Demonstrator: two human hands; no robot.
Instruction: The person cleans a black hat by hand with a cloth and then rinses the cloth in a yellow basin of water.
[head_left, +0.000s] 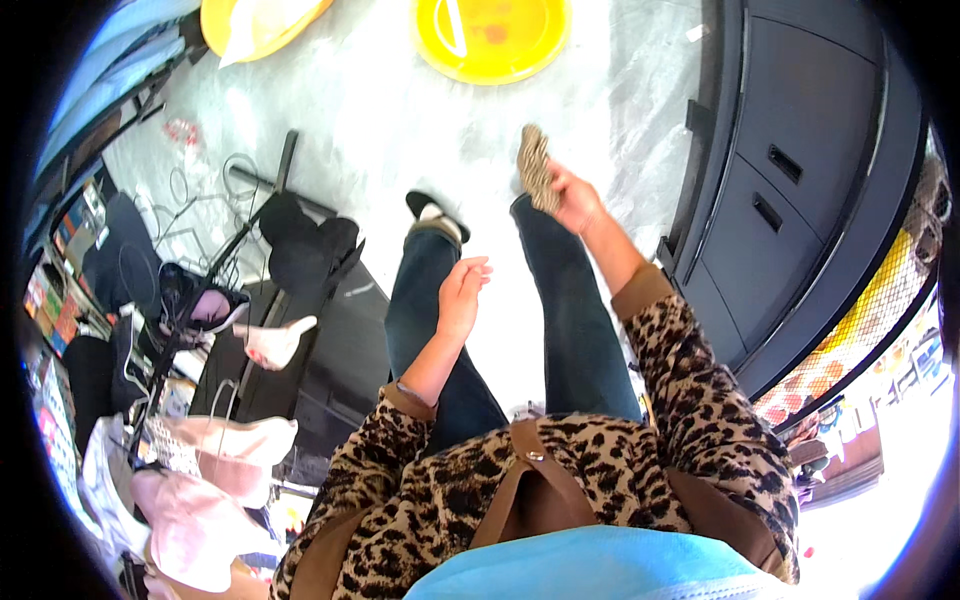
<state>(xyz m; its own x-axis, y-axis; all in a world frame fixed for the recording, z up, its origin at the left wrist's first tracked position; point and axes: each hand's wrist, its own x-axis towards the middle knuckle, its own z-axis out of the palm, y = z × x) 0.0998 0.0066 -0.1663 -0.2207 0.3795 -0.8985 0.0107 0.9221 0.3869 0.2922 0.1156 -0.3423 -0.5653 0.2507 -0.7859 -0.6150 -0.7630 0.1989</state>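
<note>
My right hand (574, 196) grips a small, bunched cloth (537, 169) with brown and tan stripes. It is held out above my right lower leg, and the far end of the cloth sticks out past my fingers. My left hand (463, 294) holds nothing; its fingers are loosely bent over my left trouser leg (421, 315). On the floor beyond both hands stands a bright yellow plastic basin (487, 71), partly cut off by the top of the view.
To the left, a dark rack carries a black bra (307, 244) and pink bras (199, 525). Wire hangers (184, 217) are near it. A yellow basin (277, 45) with something white inside is at upper left. Along the right runs a dark drawer cabinet (806, 97).
</note>
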